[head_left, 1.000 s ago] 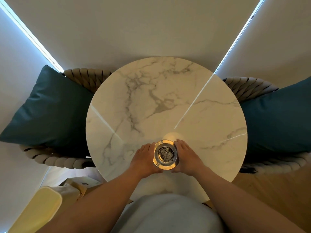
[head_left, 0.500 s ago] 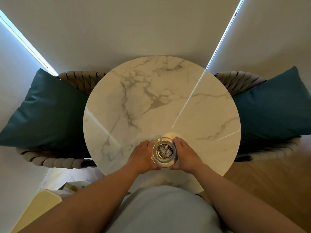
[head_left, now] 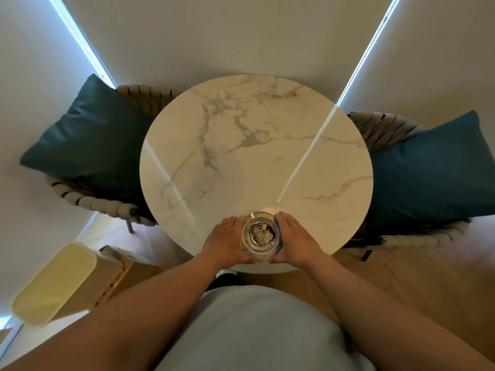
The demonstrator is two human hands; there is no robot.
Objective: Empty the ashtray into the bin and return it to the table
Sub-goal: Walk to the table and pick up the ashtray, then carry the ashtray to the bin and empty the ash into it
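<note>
A round glass ashtray [head_left: 261,234] with grey ash in its bowl is over the near edge of the round marble table [head_left: 254,162]. My left hand [head_left: 223,243] cups its left side and my right hand [head_left: 296,241] cups its right side, thumbs under the near rim. Whether the ashtray rests on the table or is lifted just off it I cannot tell. A pale yellow bin [head_left: 53,283] with its lid down stands on the floor at the lower left, well left of my left arm.
A woven chair with a teal cushion [head_left: 88,145] stands left of the table, and another chair with a teal cushion [head_left: 434,167] on the right. A cardboard box [head_left: 128,269] sits beside the bin. Pale blinds hang behind. Wooden floor shows at the lower right.
Both hands have stayed clasped on the ashtray. The view has pulled back and swung, so the table's near edge and more of the bin at the lower left now show.
</note>
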